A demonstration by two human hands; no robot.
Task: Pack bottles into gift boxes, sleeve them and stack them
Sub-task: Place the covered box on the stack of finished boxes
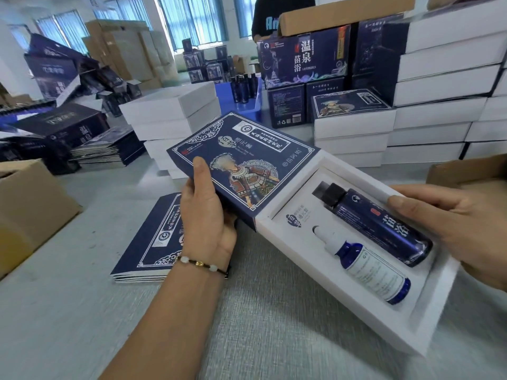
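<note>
L hand [204, 215] grips the near end of the blue sleeve [241, 163], thumb on top, fingers curled under. R hand [450, 231] holds the far side of the white gift box [354, 300], thumb on its rim by the dark bottle, fingers wrapped under. Box is held just above the surface [247, 325], tilted, one end already inside the sleeve mouth.

Inside the box, both slots are filled: dark bottle [381, 226] w/ black cap, and beside it the smaller white-label bottle [367, 267]. So packing looks done for this box; sleeving is approx. a third along, most of the tray is uncovered. Left: push the sleeve fully on, then stack.

Under the L wrist, a pile of flat sleeves [145, 242] waits. Behind, stacks of white boxes [439, 86], one sleeved box [348, 102] on top of a stack, so plenty is left.
</note>
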